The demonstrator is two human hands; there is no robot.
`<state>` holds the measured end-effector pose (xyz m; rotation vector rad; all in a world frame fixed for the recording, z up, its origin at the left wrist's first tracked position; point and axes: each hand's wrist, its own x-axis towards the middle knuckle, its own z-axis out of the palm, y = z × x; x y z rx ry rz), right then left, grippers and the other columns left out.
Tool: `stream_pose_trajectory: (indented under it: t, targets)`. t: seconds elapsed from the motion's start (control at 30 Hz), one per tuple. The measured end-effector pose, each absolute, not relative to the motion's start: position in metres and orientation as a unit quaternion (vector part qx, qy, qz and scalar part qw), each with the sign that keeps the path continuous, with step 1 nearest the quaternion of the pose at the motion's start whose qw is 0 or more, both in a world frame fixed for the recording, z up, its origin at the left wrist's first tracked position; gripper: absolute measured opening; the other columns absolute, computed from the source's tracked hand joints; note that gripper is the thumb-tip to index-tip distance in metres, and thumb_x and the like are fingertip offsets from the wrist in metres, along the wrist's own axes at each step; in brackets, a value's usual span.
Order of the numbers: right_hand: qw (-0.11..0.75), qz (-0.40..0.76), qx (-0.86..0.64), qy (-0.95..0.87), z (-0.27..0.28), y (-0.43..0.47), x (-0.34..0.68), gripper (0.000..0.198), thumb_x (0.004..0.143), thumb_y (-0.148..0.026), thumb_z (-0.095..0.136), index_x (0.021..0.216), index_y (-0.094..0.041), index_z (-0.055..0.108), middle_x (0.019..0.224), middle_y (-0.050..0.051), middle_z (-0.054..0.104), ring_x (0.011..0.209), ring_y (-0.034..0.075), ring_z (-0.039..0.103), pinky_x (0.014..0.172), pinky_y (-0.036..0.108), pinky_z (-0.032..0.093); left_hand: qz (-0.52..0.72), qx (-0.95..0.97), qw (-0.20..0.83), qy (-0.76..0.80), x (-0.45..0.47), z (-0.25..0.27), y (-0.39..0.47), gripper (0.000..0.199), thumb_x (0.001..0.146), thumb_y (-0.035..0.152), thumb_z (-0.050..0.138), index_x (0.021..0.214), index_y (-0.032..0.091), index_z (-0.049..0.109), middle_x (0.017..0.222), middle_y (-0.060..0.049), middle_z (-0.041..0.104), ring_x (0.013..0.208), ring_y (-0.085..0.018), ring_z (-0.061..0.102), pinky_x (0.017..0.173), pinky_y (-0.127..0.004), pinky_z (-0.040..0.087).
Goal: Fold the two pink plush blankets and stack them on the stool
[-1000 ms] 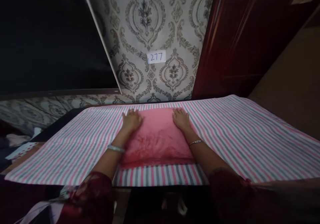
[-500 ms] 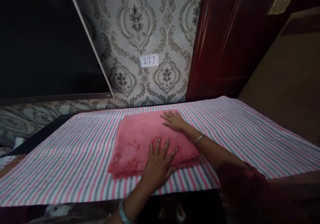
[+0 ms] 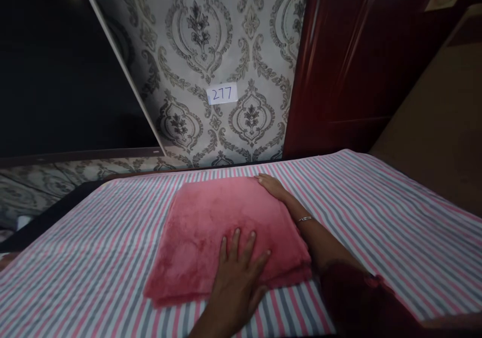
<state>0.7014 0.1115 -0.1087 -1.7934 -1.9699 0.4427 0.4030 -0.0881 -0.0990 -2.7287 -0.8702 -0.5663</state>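
A folded pink plush cloth (image 3: 203, 222) lies flat in layers on a striped sheet (image 3: 113, 237). My left hand (image 3: 237, 283) rests palm down on its near edge, fingers spread and stretched out over the pile. At the far right corner of the cloth is my right hand (image 3: 271, 186), lying over the edge with its fingers fairly close together and extended. Neither hand grips the cloth. A thin bracelet (image 3: 305, 219) circles my right wrist.
The pink, grey and white striped sheet covers the table. Behind it stands a patterned wall with a paper label (image 3: 222, 94) reading 277. A dark screen (image 3: 68, 77) is at the left, a dark red wooden panel (image 3: 339, 67) at the right, beside a brown board (image 3: 437, 127).
My right hand has slid from the top of the cloth to its far right corner, its fingers drawing closer together. My left hand stays spread on the near part. The view has shifted slightly.
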Motion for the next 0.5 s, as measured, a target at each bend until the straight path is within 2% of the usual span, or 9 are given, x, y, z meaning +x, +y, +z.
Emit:
stream_pose_trajectory:
  t: [0.13,0.27,0.33,0.43,0.5]
  targets:
    - [0.219,0.162,-0.647,-0.712,-0.108,0.109,0.699,0.057,0.107,-0.045,0.019,0.153,-0.027,0.048,0.159,0.002,0.045,0.151,0.018,0.033,0.125,0.04,0.023,-0.195,-0.928,0.104,-0.3,0.403,-0.099,-0.088,0.084,0.084,0.038,0.073,0.158,0.039,0.034,0.172,-0.003,0.014,0.157,-0.041,0.003,0.123,-0.065,0.009]
    - [0.194,0.165,-0.666,-0.701,-0.084,0.101,0.696,0.06,0.106,-0.045,0.021,0.157,-0.02,0.041,0.162,0.007,0.039,0.151,0.019,0.033,0.124,0.038,0.025,-0.189,-0.931,0.088,-0.299,0.403,-0.099,-0.087,0.083,0.085,0.042,0.072,0.158,0.042,0.033,0.172,-0.002,0.013,0.157,-0.041,0.003,0.122,-0.067,0.011]
    - [0.181,0.156,-0.685,-0.688,-0.066,0.094,0.691,0.062,0.106,-0.048,0.023,0.159,-0.019,0.037,0.163,0.01,0.036,0.152,0.023,0.03,0.124,0.044,0.025,-0.186,-0.933,0.078,-0.299,0.403,-0.099,-0.086,0.084,0.085,0.042,0.072,0.159,0.042,0.032,0.173,-0.002,0.013,0.156,-0.042,0.004,0.121,-0.068,0.012]
    - [0.179,0.128,-0.706,-0.673,-0.039,0.076,0.671,0.065,0.105,-0.051,0.027,0.162,-0.02,0.029,0.167,0.012,0.029,0.156,0.032,0.019,0.124,0.057,0.018,-0.183,-0.933,0.066,-0.303,0.405,-0.099,-0.085,0.083,0.085,0.04,0.072,0.158,0.042,0.032,0.172,-0.004,0.013,0.156,-0.043,0.006,0.12,-0.069,0.016]
    - [0.181,0.107,-0.692,-0.691,-0.028,0.058,0.649,0.065,0.105,-0.05,0.031,0.163,-0.023,0.027,0.168,0.01,0.025,0.156,0.032,0.016,0.124,0.056,0.016,-0.181,-0.934,0.055,-0.302,0.404,-0.099,-0.086,0.081,0.086,0.042,0.071,0.158,0.04,0.035,0.172,-0.007,0.015,0.156,-0.044,0.008,0.119,-0.07,0.018]
